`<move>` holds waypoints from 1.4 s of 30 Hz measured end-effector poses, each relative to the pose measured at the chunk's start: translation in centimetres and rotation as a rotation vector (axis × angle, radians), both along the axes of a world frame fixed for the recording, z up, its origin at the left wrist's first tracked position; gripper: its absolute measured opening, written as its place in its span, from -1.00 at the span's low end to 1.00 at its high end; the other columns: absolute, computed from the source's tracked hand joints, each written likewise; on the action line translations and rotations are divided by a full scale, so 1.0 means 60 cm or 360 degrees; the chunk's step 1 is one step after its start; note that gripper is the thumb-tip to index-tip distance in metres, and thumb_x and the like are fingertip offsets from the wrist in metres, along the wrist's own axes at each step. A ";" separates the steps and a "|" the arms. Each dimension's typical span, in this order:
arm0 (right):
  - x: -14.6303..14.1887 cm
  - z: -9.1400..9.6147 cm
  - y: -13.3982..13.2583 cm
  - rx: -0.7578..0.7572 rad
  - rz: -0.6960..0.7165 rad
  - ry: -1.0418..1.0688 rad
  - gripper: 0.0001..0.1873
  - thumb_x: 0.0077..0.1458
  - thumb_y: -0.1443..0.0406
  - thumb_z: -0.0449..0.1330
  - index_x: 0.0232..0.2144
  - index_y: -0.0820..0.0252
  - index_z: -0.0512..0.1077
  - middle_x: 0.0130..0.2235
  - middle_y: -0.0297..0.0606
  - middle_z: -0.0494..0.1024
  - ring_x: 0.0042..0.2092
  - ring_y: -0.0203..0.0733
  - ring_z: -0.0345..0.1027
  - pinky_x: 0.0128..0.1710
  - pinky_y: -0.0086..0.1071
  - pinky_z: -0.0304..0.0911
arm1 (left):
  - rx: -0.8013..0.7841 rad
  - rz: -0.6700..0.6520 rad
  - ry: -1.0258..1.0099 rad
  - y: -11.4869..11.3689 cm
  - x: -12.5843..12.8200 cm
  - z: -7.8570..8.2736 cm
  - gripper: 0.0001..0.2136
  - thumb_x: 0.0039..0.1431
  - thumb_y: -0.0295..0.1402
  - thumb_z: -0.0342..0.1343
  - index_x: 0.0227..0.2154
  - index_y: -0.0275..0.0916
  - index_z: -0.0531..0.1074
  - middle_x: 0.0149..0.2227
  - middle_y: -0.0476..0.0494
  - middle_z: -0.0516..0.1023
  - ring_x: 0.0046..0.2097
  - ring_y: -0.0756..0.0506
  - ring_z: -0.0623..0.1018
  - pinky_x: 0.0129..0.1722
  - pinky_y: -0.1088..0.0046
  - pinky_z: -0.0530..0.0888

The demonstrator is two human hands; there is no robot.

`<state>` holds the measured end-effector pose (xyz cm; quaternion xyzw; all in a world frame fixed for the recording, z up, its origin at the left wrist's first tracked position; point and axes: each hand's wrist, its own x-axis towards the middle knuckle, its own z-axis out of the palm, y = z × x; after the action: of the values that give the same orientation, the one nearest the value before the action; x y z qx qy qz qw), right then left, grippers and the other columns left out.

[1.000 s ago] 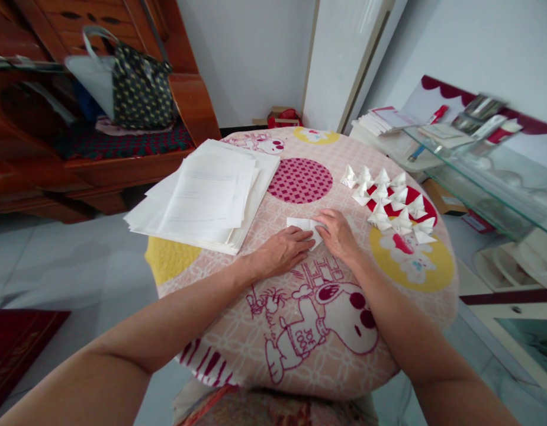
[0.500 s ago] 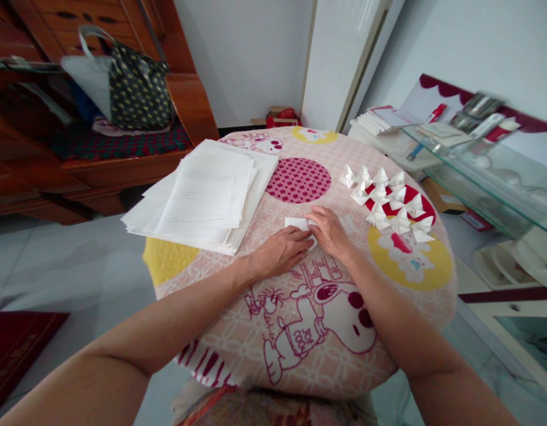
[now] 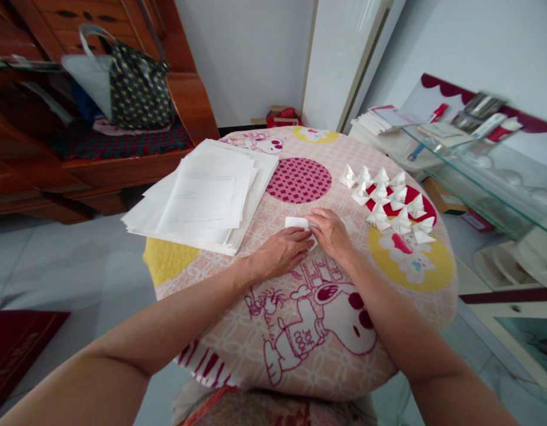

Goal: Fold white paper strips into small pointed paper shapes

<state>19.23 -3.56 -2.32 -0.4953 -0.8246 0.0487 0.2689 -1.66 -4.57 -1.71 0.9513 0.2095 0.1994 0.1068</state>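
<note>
Pressing paper under our left fingers, held together; right fingers curled at its edge; both grips unclear.

Looks like thin, matt, smooth paper in the small folded piece, and likewise in the stack of sheets; shows as crisply creased paper in the folded shapes. Appears soft and matt, slightly fuzzy, as thick cloth on the tablecloth. Shines like varnished, smooth wood on the bench; looks dull and rough as textured cloth on the seat cover. Gleams like polished metal on the containers, and looks like clear, smooth, glossy glass in the shelf. Reflects softly, smooth as glazed tile, across the floor. Seems matt, like cardboard, in the brown box.
</note>
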 end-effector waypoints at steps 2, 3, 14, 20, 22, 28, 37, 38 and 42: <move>-0.001 0.003 0.000 0.0002 0.0020 0.0022 -0.66 0.19 0.46 0.11 -0.09 0.13 0.59 0.02 -0.09 0.55 0.06 0.04 0.36 0.11 -0.09 0.29 | -0.0002 0.0009 -0.0002 -0.001 0.000 0.000 -0.72 0.35 -0.44 0.10 0.07 -0.31 0.50 0.11 -0.33 0.56 0.22 -0.24 0.50 0.26 0.07 0.46; -0.002 0.005 -0.001 0.0002 0.0029 0.0032 -0.67 0.20 0.46 0.11 -0.12 0.12 0.60 -0.02 -0.10 0.56 0.04 0.03 0.37 0.09 -0.11 0.29 | 0.0002 0.0014 0.0001 -0.001 0.000 0.000 -0.73 0.35 -0.44 0.10 0.07 -0.31 0.50 0.11 -0.33 0.56 0.22 -0.24 0.50 0.25 0.07 0.47; -0.002 0.022 -0.008 0.0024 -0.0045 -0.0055 -0.77 0.20 0.46 0.14 -0.30 0.17 0.60 -0.25 -0.13 0.57 -0.13 0.00 0.36 -0.07 -0.19 0.26 | 0.0011 0.0040 0.0047 -0.003 0.001 -0.004 -0.70 0.36 -0.43 0.10 0.10 -0.34 0.49 0.17 -0.37 0.53 0.25 -0.28 0.48 0.25 0.06 0.48; 0.008 0.031 -0.009 0.0026 -0.0035 -0.0151 -0.73 0.22 0.44 0.14 -0.45 0.15 0.56 -0.35 -0.15 0.52 -0.20 -0.02 0.32 -0.13 -0.21 0.23 | -0.0009 0.0054 0.0027 -0.003 -0.002 -0.008 -0.70 0.38 -0.41 0.08 0.11 -0.32 0.49 0.20 -0.38 0.51 0.27 -0.27 0.48 0.23 0.05 0.50; 0.009 0.037 -0.014 0.0033 -0.0039 -0.0207 -0.70 0.22 0.45 0.13 -0.48 0.15 0.56 -0.38 -0.16 0.50 -0.21 -0.02 0.30 -0.14 -0.20 0.22 | -0.0021 0.0053 0.0017 -0.003 -0.003 -0.008 -0.70 0.38 -0.41 0.08 0.11 -0.30 0.49 0.20 -0.37 0.51 0.27 -0.27 0.48 0.24 0.05 0.49; 0.010 0.043 -0.030 -0.0037 -0.0016 -0.0341 -0.68 0.24 0.48 0.09 -0.45 0.20 0.59 -0.37 -0.14 0.50 -0.21 -0.04 0.31 -0.18 -0.23 0.21 | -0.0001 0.0051 0.0020 -0.005 -0.001 -0.003 -0.72 0.38 -0.41 0.07 0.09 -0.31 0.49 0.16 -0.37 0.52 0.22 -0.26 0.51 0.21 0.08 0.52; 0.009 0.039 -0.032 -0.0122 0.0006 -0.0428 -0.69 0.27 0.46 0.10 -0.39 0.17 0.61 -0.37 -0.16 0.46 -0.22 -0.07 0.29 -0.24 -0.27 0.18 | 0.0010 0.0060 0.0028 -0.005 -0.002 0.000 -0.74 0.38 -0.41 0.07 0.06 -0.28 0.51 0.05 -0.30 0.58 0.09 -0.22 0.57 0.11 0.13 0.56; 0.008 0.038 -0.033 -0.0126 0.0005 -0.0435 -0.69 0.27 0.46 0.10 -0.37 0.17 0.62 -0.36 -0.16 0.46 -0.22 -0.07 0.29 -0.25 -0.28 0.18 | 0.0004 0.0056 0.0028 -0.005 -0.002 0.001 -0.75 0.38 -0.41 0.07 0.05 -0.27 0.52 0.05 -0.30 0.58 0.07 -0.21 0.58 0.10 0.15 0.56; 0.003 0.032 -0.035 -0.0137 -0.0015 -0.0418 -0.69 0.29 0.43 0.10 -0.33 0.14 0.63 -0.35 -0.15 0.44 -0.21 -0.05 0.30 -0.27 -0.26 0.20 | -0.0041 0.0099 0.0005 -0.005 -0.004 0.006 -0.78 0.37 -0.41 0.06 -0.04 -0.26 0.56 -0.05 -0.26 0.62 0.01 -0.18 0.60 0.07 0.22 0.57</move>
<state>19.39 -5.64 -0.38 -0.5124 -0.8475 0.0175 0.1375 -1.88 -4.89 -1.37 0.9432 0.2417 0.1984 0.1125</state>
